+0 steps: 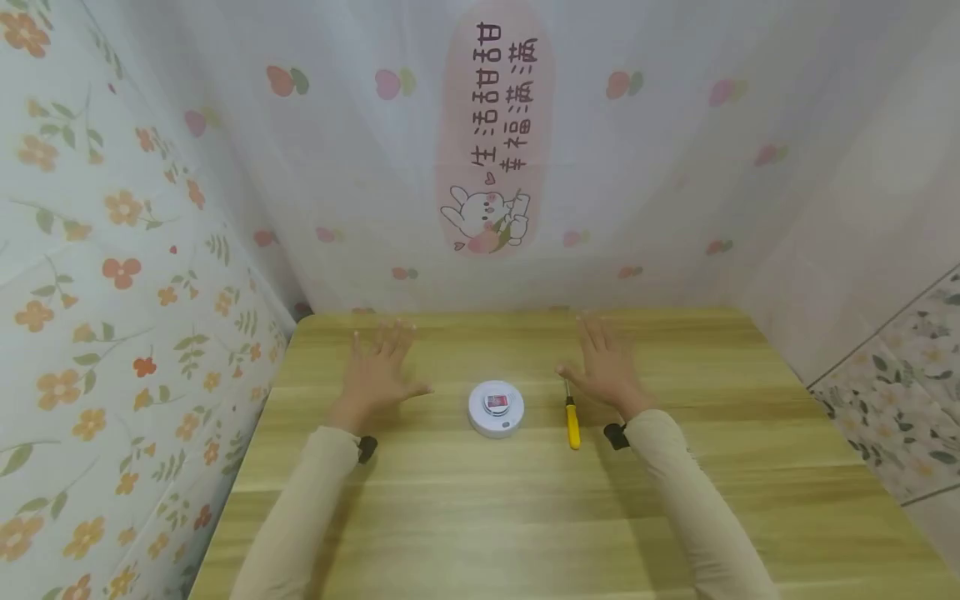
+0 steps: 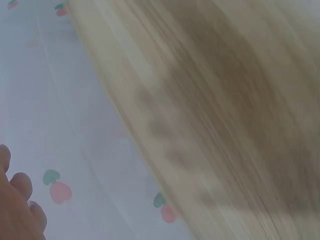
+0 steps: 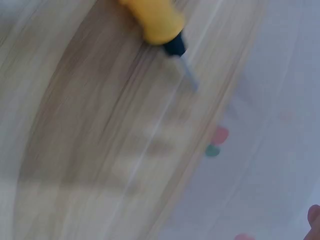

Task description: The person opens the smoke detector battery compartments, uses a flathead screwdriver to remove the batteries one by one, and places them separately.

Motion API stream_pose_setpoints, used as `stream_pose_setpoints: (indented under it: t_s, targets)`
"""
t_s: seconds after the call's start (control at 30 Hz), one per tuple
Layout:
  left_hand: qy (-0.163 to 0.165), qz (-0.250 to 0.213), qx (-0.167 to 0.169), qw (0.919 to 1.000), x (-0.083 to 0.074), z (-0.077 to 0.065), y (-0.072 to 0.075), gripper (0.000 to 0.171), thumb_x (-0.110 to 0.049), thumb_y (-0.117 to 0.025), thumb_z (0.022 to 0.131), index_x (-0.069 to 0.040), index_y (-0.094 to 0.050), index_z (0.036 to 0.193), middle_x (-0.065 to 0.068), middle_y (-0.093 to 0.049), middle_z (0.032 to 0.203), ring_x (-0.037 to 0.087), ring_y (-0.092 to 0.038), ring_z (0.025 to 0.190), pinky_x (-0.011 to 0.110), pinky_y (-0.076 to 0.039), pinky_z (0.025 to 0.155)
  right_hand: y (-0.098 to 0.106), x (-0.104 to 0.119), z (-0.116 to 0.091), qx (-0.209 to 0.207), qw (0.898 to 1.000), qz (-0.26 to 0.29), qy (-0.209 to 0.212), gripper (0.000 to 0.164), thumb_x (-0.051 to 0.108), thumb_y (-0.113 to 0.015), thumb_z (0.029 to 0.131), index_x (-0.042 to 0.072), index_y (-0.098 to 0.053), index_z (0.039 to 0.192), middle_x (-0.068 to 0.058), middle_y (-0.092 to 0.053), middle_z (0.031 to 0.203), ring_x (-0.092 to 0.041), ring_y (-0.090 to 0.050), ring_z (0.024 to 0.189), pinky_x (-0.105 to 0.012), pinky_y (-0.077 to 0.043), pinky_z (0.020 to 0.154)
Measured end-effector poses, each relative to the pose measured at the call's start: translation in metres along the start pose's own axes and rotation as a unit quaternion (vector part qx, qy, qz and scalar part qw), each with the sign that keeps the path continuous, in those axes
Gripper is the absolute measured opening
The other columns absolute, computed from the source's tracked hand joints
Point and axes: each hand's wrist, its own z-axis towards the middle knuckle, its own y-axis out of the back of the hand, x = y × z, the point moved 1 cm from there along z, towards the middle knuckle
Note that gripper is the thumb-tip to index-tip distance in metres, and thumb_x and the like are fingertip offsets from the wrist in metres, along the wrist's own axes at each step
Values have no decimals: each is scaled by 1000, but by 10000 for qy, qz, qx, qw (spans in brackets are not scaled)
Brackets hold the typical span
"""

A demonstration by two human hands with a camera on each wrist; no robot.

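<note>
A round white device (image 1: 496,423) with a small red-and-white label on top sits mid-table, between the two hands. To its right lies a screwdriver (image 1: 573,425) with a yellow handle, its shaft pointing to the far edge; the right wrist view shows the yellow handle (image 3: 156,19) and metal tip too. My left hand (image 1: 377,372) is spread with straight fingers, left of the device, holding nothing. My right hand (image 1: 606,367), also spread and holding nothing, is just beside the screwdriver's shaft. In the left wrist view only some fingertips (image 2: 21,187) show.
The wooden table (image 1: 480,517) ends at a far edge against a pale curtain (image 1: 337,167) with fruit prints and writing. A flower-patterned cloth (image 1: 120,333) hangs on the left. Shadows of the hands fall on the wood.
</note>
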Motion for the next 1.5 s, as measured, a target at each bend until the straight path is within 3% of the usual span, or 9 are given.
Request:
stream_pose_setpoints:
  t_s: [0.1,0.2,0.43,0.93,1.17,1.5]
  targets:
    - [-75,-27,-72,9999,-5,-2,-2,111,-86,-44,74,-22,-6,156,9,-3,163,34,-4,150,66,2,116,-4,13,4,88,9998,7,170,96,53,-55,91,5,-2,155,-13,5,163,-41,2,149,-70,-5,113]
    - [-170,-124,-135,9997,-9,-2,-4,110,-80,-53,75,-20,-10,156,10,-8,162,33,-8,150,63,0,118,-8,25,7,215,9994,83,244,95,53,-55,92,5,-3,155,-14,3,163,-40,2,149,-66,-1,116]
    - [-479,-387,-13,9981,-25,1,-12,106,-67,-63,78,-12,-14,155,10,-11,163,29,-9,151,57,-3,121,-21,40,8,336,9978,201,540,97,51,-61,89,3,-8,155,-17,-5,163,-39,-10,149,-61,-10,119]
    - [-905,-1095,61,9898,-51,1,-36,105,-67,-68,74,-10,-28,152,18,-30,156,34,-26,146,60,-14,118,-48,58,0,713,9942,529,612,98,55,-64,86,4,-15,154,-17,-15,161,-34,-18,148,-63,-25,113]
    - [-890,-1815,269,9790,-55,-3,-43,105,-59,-76,71,-13,-29,152,16,-38,153,36,-41,137,56,-33,112,-56,66,-4,1142,9892,688,608,108,53,-74,77,7,-14,155,-16,-15,162,-35,-25,146,-67,-25,111]
    - [-787,-2193,612,9705,-65,-1,-51,101,-59,-76,71,-16,-32,151,11,-44,150,33,-44,136,52,-36,111,-67,64,-10,1413,9802,1275,544,102,47,-73,80,10,-15,155,-15,-17,161,-36,-24,146,-62,-24,114]
